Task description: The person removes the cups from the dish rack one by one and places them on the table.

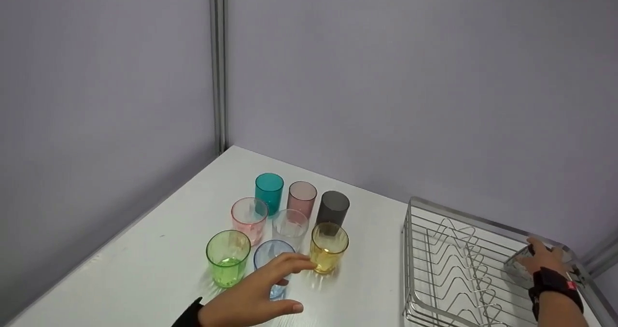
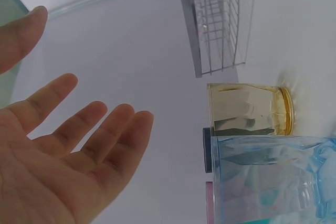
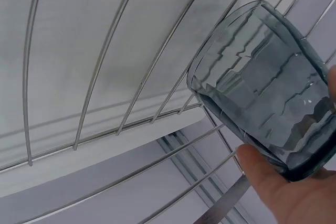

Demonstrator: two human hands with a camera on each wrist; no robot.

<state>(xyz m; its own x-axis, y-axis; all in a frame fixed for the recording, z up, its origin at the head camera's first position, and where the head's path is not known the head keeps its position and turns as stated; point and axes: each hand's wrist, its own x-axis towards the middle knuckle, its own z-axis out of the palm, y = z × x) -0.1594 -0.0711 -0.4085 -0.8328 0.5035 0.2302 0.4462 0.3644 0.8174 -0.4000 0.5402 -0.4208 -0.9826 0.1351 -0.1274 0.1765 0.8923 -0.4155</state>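
Note:
Inside the right end of the wire dish rack [image 1: 419, 303], my right hand [image 1: 543, 261] grips a smoky grey glass tumbler [image 3: 262, 90]. The tumbler's thick dark end sits by my fingers, while its other end faces the rack's wires. My left hand [image 1: 258, 288] hovers over the blue glass [image 1: 270, 249], fingers spread and holding nothing. Its fingertips overlap the edge of the yellow glass [image 1: 329, 249] in the head view. To the left of that hand stands a green glass [image 1: 228, 264]. The left wrist view shows the palm [image 2: 47, 177] apart from the glasses.
Behind stand a pink-rimmed glass [image 1: 249, 220], a clear glass [image 1: 289, 228], a teal cup [image 1: 269, 194], a mauve cup [image 1: 302, 199] and a dark grey cup [image 1: 333, 208]. Wavy wire dividers [image 1: 463, 264] run along the rack. Walls [image 1: 386, 85] border the white table [image 1: 159, 249].

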